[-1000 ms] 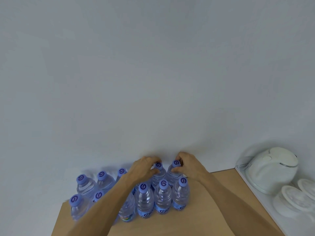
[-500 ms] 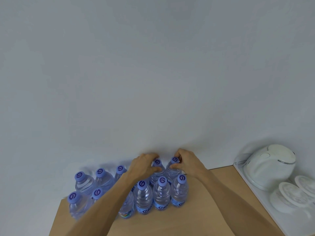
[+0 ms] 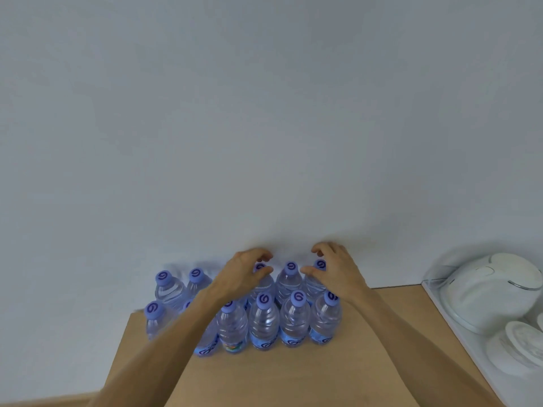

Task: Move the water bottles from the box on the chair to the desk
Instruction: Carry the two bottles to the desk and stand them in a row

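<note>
Several clear water bottles [image 3: 264,321] with purple caps stand upright in two rows on the wooden desk [image 3: 279,377], against the white wall. My left hand [image 3: 241,274] hovers over a back-row bottle [image 3: 260,279], fingers and thumb curved loosely around its cap with a gap. My right hand [image 3: 338,268] is spread the same way around the cap of the rightmost back-row bottle [image 3: 318,282]. Neither hand grips anything. Between them stands another back-row bottle [image 3: 289,277]. My left forearm hides part of the left-hand bottles. The box and the chair are out of view.
To the right of the desk runs a white surface [image 3: 470,348] carrying a round white appliance [image 3: 484,292] under a clear cover and white round lids [image 3: 517,348]. The desk's left edge [image 3: 123,342] lies just past the leftmost bottles.
Both hands gripped the necks of two back-row bottles earlier. Now the fingers have opened and lifted slightly off the caps, and the bottles stand on the desk.
</note>
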Demonstrator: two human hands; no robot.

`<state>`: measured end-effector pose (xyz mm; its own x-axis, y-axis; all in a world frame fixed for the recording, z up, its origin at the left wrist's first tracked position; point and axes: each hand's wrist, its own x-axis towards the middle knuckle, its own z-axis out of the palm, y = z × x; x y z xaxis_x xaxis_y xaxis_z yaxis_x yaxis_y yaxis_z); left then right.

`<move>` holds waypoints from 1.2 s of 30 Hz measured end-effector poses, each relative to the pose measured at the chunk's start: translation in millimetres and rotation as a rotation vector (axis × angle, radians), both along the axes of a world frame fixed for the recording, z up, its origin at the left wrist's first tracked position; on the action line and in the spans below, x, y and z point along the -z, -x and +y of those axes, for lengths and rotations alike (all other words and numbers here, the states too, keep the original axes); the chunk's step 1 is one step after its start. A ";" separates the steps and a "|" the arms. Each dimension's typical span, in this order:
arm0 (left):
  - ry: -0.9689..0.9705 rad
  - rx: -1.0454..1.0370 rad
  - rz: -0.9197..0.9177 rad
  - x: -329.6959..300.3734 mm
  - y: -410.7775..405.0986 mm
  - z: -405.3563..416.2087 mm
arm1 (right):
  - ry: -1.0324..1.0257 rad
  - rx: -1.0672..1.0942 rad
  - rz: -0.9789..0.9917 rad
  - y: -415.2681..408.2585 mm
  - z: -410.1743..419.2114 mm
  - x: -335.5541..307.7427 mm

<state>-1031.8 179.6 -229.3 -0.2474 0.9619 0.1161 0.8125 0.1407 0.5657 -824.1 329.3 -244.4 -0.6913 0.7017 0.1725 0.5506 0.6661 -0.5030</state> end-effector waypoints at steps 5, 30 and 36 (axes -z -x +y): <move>-0.140 -0.141 -0.042 -15.8 29.8 -58.5 | -0.130 -0.146 0.101 33.0 -31.8 -8.4; 0.182 -0.325 0.053 12.7 94.6 -190.4 | 0.073 -0.455 -0.332 151.6 -177.1 -15.4; 0.182 -0.251 0.061 15.3 97.6 -191.0 | 0.077 -0.419 -0.323 153.9 -177.5 -16.3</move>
<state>-1129.4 -11.4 -244.5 -0.4778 0.8779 -0.0308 0.7710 0.4359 0.4642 -978.0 151.8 -228.2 -0.9244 0.3561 -0.1367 0.3801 0.8302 -0.4079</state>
